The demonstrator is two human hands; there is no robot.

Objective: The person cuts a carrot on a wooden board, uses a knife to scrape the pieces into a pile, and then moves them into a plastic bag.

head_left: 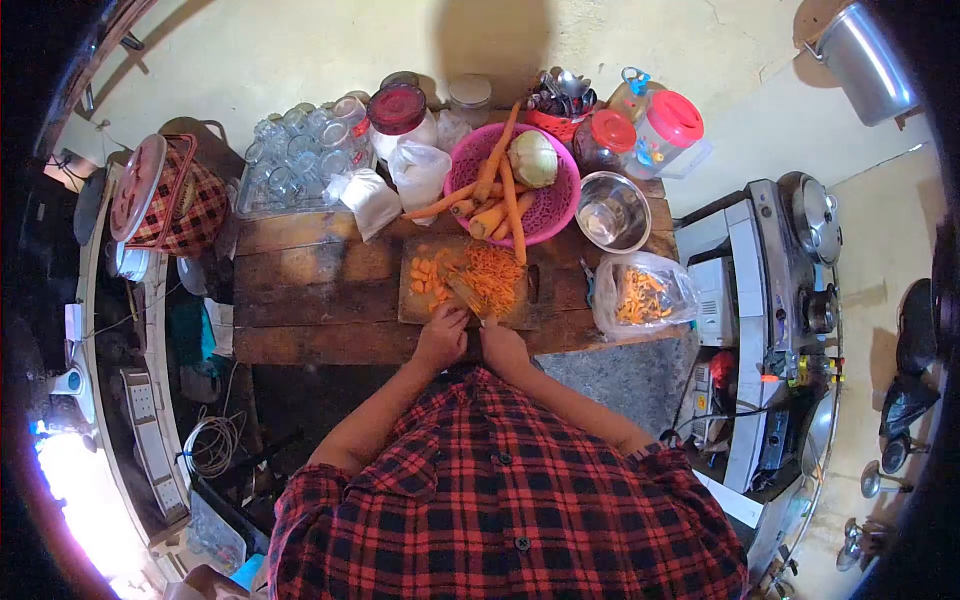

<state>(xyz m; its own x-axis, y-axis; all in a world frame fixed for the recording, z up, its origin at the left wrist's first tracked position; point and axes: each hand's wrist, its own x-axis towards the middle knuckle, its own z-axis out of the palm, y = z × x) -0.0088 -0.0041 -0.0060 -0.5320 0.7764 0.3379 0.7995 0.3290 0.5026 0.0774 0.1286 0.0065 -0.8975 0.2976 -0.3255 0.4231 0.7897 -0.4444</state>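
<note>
A wooden cutting board lies near the table's front edge, with orange carrot pieces on its left part and a heap of thin carrot shreds on its right. My right hand is closed around the handle of a knife, whose blade points up and left over the board. Beside it, my left hand has its fingers bent together at the board's front edge; whatever they hold is too small to make out. Behind the board, a pink basket holds several whole carrots and a cabbage.
To the right are a steel bowl and a plastic bag of cut carrots. Scissors lie beside the bag. A tray of glasses, white bags and lidded jars stand at the back.
</note>
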